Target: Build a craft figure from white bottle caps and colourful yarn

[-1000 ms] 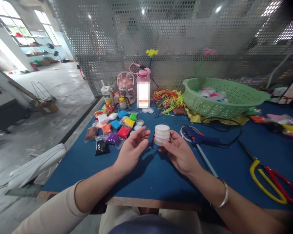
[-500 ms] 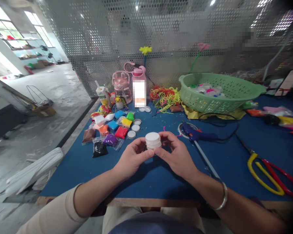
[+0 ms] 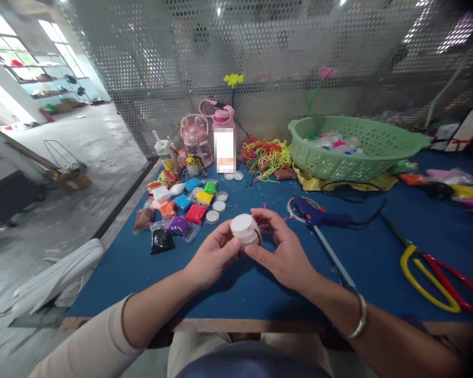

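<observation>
A small white round piece [image 3: 243, 224], ridged like stacked bottle caps, is held tilted above the blue table mat. A dark brown strip shows on its right side. My left hand [image 3: 214, 253] is closed on it, with the thumb across its front and the fingers behind. My right hand [image 3: 284, 249] curls round the other side, thumb low at the front and fingertips by the brown strip. Just beyond the hands lie white caps [image 3: 212, 217] and small bags of coloured clay, among them a red one [image 3: 196, 213], a purple one [image 3: 178, 226] and a black one [image 3: 161, 240].
A blue glue gun [image 3: 319, 214] rests on a tape roll to the right, near yellow-and-red-handled scissors [image 3: 429, 281]. Behind stand a green basket [image 3: 339, 164], tangled cords [image 3: 268, 157], a pink bottle [image 3: 223, 118] and a pink cup [image 3: 195, 136]. A perforated metal screen [image 3: 260, 58] closes the back.
The white piece has tipped and turned leftward, so the brown strip on its side now shows. My right fingers have loosened slightly and shifted round it.
</observation>
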